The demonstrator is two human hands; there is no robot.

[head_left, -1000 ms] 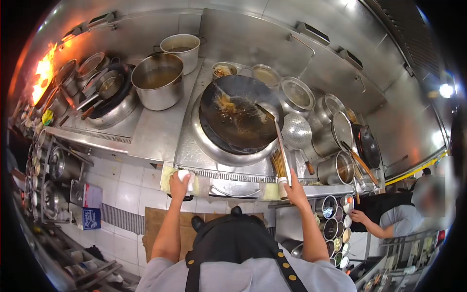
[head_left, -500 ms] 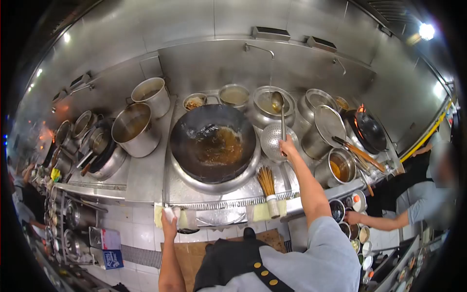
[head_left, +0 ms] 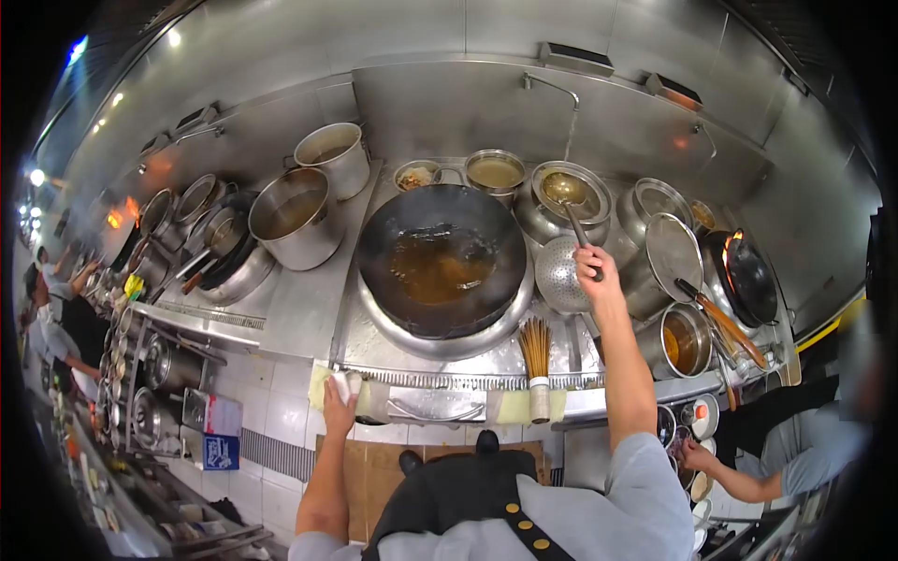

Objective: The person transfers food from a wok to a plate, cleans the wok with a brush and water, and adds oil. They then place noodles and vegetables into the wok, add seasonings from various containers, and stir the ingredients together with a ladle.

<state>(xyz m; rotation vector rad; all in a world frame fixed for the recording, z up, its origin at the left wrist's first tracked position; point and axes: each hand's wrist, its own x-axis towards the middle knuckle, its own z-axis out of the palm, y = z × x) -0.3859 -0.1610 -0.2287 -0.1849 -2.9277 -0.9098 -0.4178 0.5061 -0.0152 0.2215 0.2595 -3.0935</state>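
My right hand [head_left: 597, 268] grips the handle of a long metal ladle [head_left: 574, 224]. The ladle's bowl sits in the mouth of a round metal pot [head_left: 603, 208] at the back of the range. Under that hand lies a perforated strainer [head_left: 559, 280]. My left hand [head_left: 339, 409], low at the front edge of the range, is closed on a white cloth [head_left: 349, 385]. Between the hands, a large black wok [head_left: 379, 238] rests on its burner ring with shallow brownish liquid [head_left: 440, 271] inside. A bamboo brush [head_left: 537, 360] stands at the front edge, right of the wok.
Tall pots [head_left: 290, 215] stand left of the wok. On the right are a pot of orange liquid [head_left: 686, 346], a mesh strainer [head_left: 673, 252] and another wok [head_left: 744, 280] with flame. A tap [head_left: 552, 82] runs above the ladle. A co-worker's arm [head_left: 739, 477] reaches toward containers at right.
The camera view has shifted, moving the range left-to-right in the picture. My right hand has moved forward and the ladle leans more. The tap's water stream shows more plainly. My left hand keeps the cloth.
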